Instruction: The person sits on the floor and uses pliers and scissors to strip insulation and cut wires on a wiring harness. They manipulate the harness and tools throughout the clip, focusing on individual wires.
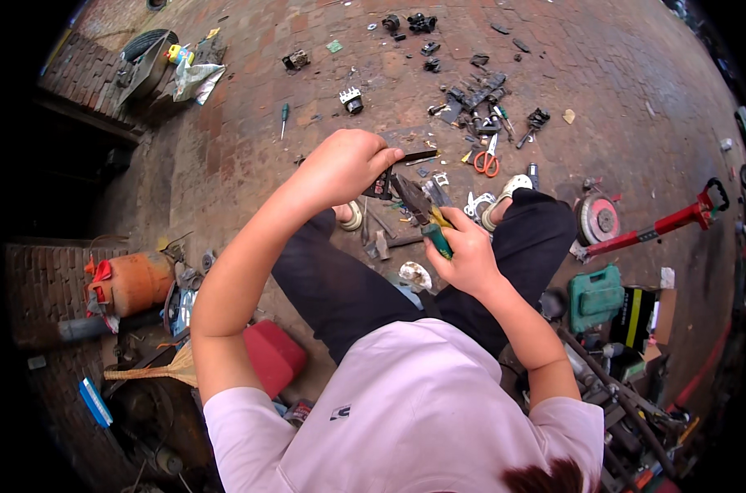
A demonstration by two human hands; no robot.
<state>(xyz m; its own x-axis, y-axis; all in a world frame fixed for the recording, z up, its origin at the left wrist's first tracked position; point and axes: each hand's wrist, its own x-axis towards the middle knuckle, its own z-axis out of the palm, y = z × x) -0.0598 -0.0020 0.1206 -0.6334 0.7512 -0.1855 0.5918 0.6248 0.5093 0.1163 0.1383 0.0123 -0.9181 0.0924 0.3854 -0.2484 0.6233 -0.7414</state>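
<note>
I saw that the left hand gripped a black part just above the middle of the frame; the right hand, lower, was closed around a green-and-yellow-handled tool.

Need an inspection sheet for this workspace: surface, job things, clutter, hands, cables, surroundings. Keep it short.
Surface: worn brick floor, strewn with small debris.
Job's things: black part and green-and-yellow-handled tool, close together; contact unclear.
Clutter: orange-handled scissors, green-handled screwdriver and scattered dark scrap parts on the floor, beyond the hands.
Hands: left hand grips the black part; right hand grips the tool's handle.
Cables: nothing seen clearly; side piles too cluttered to tell.
Surroundings: orange tank and straw broom to the left; green case and long red bar to the right.
</note>
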